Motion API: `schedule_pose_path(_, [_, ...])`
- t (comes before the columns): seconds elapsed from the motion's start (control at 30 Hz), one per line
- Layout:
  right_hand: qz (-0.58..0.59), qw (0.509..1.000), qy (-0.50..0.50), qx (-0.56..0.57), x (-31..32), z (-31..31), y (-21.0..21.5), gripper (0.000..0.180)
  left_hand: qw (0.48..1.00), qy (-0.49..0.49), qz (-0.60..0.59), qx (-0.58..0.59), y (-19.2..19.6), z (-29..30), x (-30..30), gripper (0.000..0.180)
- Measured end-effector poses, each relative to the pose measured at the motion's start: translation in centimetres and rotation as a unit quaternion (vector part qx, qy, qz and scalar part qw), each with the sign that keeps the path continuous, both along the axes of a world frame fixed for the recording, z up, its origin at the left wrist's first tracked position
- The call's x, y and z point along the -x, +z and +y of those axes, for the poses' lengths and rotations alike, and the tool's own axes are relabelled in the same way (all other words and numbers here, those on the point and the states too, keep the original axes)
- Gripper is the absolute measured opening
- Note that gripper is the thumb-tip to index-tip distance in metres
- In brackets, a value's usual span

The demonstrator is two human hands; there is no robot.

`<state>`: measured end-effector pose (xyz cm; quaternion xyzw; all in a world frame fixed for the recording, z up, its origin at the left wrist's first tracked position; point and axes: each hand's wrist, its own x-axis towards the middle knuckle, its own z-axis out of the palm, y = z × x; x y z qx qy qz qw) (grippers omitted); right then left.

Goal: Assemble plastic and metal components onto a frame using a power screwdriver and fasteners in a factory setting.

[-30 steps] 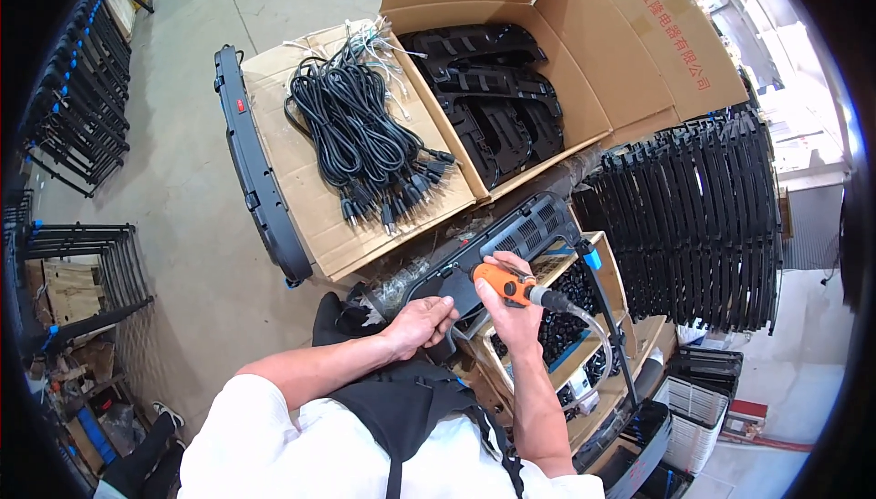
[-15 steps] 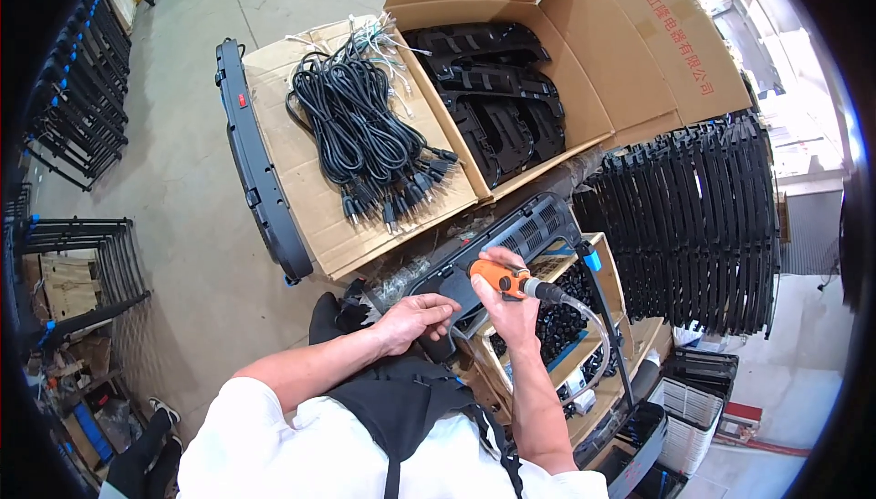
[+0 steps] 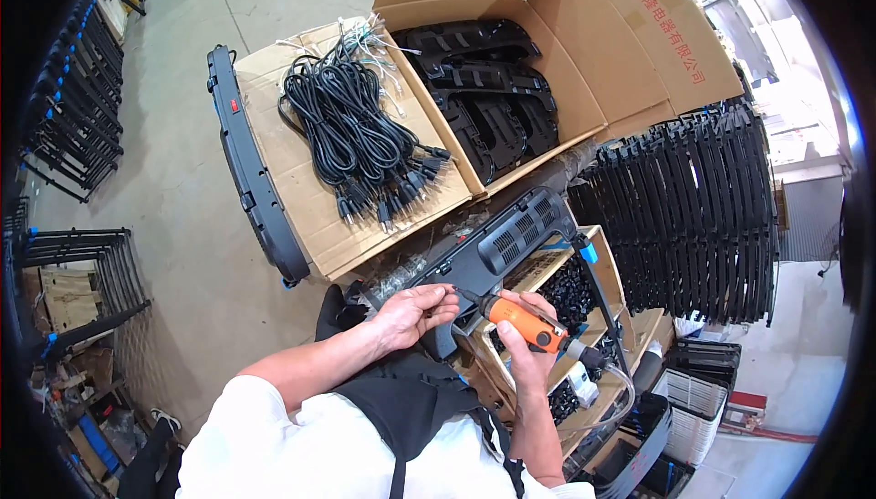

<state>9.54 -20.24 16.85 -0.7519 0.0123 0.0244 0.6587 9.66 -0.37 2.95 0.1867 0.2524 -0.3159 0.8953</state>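
Observation:
My right hand [image 3: 529, 367] is wrapped round an orange air screwdriver [image 3: 522, 324], its dark tip pointing left. A clear hose [image 3: 628, 400] trails from its back end. Thumb and fingers of my left hand [image 3: 412, 315] are pinched together right at the driver's tip; whatever they hold is too small to make out. Beneath and just beyond both hands lies a long black plastic housing [image 3: 479, 264] with vent slots and a small red switch. The driver's tip is above its near edge.
Bundled black power cords [image 3: 351, 134] lie on a cardboard flap beside an open carton [image 3: 630, 38] holding black plastic parts [image 3: 493, 102]. Another housing [image 3: 251, 171] leans at the flap's left. A wooden bin [image 3: 613, 282] of small black pieces stands at right, near stacked black frames [image 3: 680, 216].
My right hand has lowered and turned the screwdriver, bringing its tip left to my left hand's fingertips. The left hand has turned slightly, still pinched. The view has shifted a little.

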Motion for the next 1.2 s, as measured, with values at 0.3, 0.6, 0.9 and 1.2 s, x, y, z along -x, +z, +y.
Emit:
schedule_pose_path(0.3, [0.016, 0.999, 0.003, -0.039, 0.7, 0.2, -1.2, 0.056, 0.997, 0.034, 0.033, 0.059, -0.9, -0.2, 0.0, 0.029])
schedule_pose_path(0.6, [0.019, 0.999, 0.014, -0.034, 0.5, -0.1, -1.5, 0.056, 0.998, 0.025, 0.033, 0.057, -1.3, -0.1, -0.3, 0.028])
schedule_pose_path(0.9, [0.018, 0.999, 0.022, 0.041, 0.3, 1.6, -2.5, 0.055, 0.996, 0.027, 0.075, 0.039, -0.5, -0.8, -0.8, 0.031])
schedule_pose_path(1.2, [-0.036, 0.996, 0.043, 0.072, -0.9, 3.0, -4.0, 0.048, 0.998, 0.024, 0.056, -0.004, -0.8, -0.8, -0.9, 0.031])
